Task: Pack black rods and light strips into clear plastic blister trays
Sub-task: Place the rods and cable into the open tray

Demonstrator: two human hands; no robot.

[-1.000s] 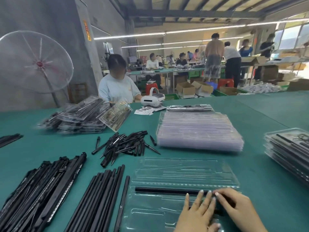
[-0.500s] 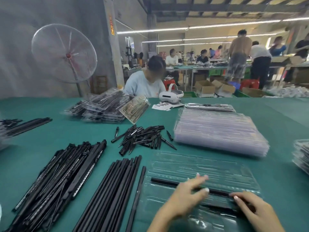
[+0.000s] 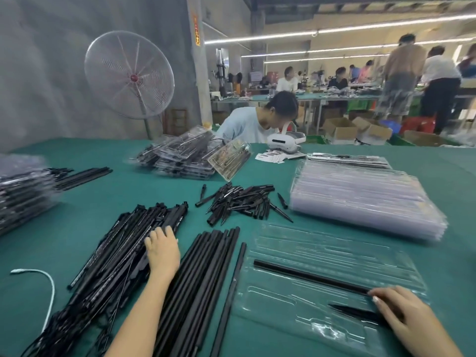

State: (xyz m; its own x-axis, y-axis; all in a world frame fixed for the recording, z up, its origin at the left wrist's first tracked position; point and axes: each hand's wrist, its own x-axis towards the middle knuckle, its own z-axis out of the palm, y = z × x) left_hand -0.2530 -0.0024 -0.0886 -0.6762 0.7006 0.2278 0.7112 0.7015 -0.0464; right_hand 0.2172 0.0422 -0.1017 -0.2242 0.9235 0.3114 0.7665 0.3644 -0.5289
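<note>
Blister tray [image 3: 332,266], clear and open, lies on the green table [image 3: 103,210] with one long black rod [image 3: 309,276] seated across its middle channel. Right hand [image 3: 409,323] rests on the tray's near right end, fingertips pressing the rod's end down; whether they curl round anything I cannot tell. Left hand [image 3: 162,251] has reached left of the tray onto the pile of light strips [image 3: 121,256], fingers bent over them as if taking one. The step in hand looks like fetching a strip; next it must be lifted free and laid in an empty channel. Between pile and tray lies a row of spare rods [image 3: 203,276] to clear. Beyond the tray sit short black spikes [image 3: 239,199] and a stack of empty trays [image 3: 365,199].
</note>
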